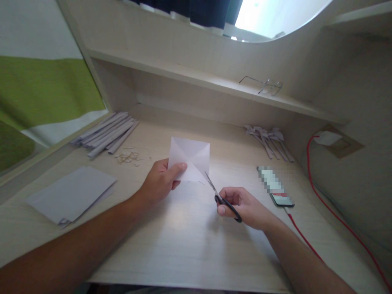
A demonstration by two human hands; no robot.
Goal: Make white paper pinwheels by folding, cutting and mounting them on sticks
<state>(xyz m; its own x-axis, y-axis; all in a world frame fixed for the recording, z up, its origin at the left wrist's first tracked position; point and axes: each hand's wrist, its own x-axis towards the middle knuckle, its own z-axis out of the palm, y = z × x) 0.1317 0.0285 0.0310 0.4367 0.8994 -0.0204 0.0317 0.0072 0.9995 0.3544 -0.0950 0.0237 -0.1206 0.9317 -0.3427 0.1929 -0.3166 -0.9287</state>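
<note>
Held up over the desk is a white square of paper (191, 153) with diagonal crease lines meeting near its middle. My left hand (161, 177) pinches it at the lower left, thumb on the front and fingers behind. Black-handled scissors (225, 202) are in my right hand (241, 206), with thumb and fingers at the handle loops. Their blades point up and to the left, and the tips are at the paper's lower right corner. A slit seems to run from that corner toward the middle.
Rolled paper sticks (107, 132) lie back left, beside small pale scraps (130, 157). A stack of white paper (73, 194) rests at left. Paper pinwheels (268, 139) lie back right. A phone (275, 188) with a red cable (301, 234) is at right; glasses (268, 86) sit on the shelf (199, 77).
</note>
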